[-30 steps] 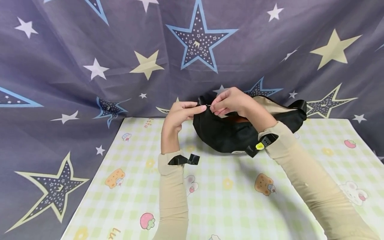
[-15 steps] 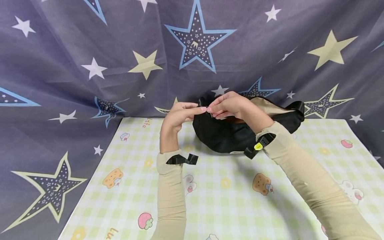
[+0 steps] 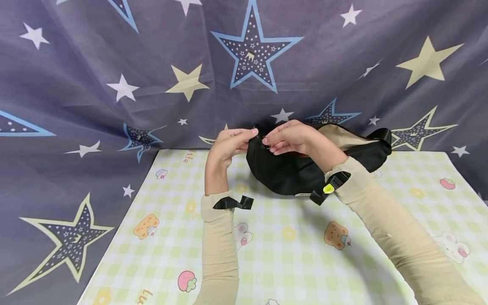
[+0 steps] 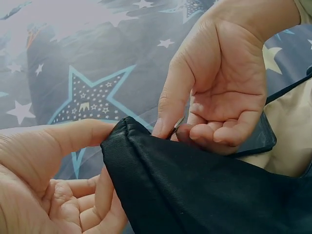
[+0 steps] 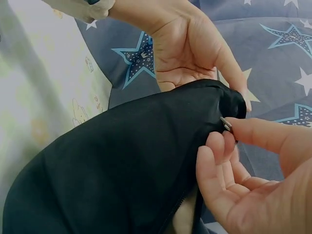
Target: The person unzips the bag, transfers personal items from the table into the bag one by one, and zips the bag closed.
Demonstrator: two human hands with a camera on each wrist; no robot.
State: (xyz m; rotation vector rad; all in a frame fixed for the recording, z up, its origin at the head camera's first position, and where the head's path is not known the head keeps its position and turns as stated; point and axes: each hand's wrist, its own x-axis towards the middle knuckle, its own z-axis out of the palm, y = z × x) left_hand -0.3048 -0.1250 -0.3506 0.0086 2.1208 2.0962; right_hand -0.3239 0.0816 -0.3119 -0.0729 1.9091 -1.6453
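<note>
A black waist bag (image 3: 293, 176) is at the back of the table, its top gaping over a beige lining (image 3: 341, 137). My left hand (image 3: 225, 146) pinches the bag's left end between thumb and fingers. Just beside it, my right hand (image 3: 293, 137) pinches a small metal zipper pull (image 5: 226, 124) between thumb and forefinger. The left wrist view shows that pull (image 4: 176, 127) at the top edge, close to the bag's tip. Fabric hides part of the left fingers.
A checked tablecloth (image 3: 267, 254) with cartoon prints covers the table. Directly behind the bag hangs a dark star-patterned curtain (image 3: 145, 51). A black strap (image 3: 381, 134) loops up at the bag's right end. Black bands circle both sleeves.
My right hand has shifted slightly left and down towards the bag's left end. My left thumb has moved back from the pull to the bag's tip. The bag stays about where it was.
</note>
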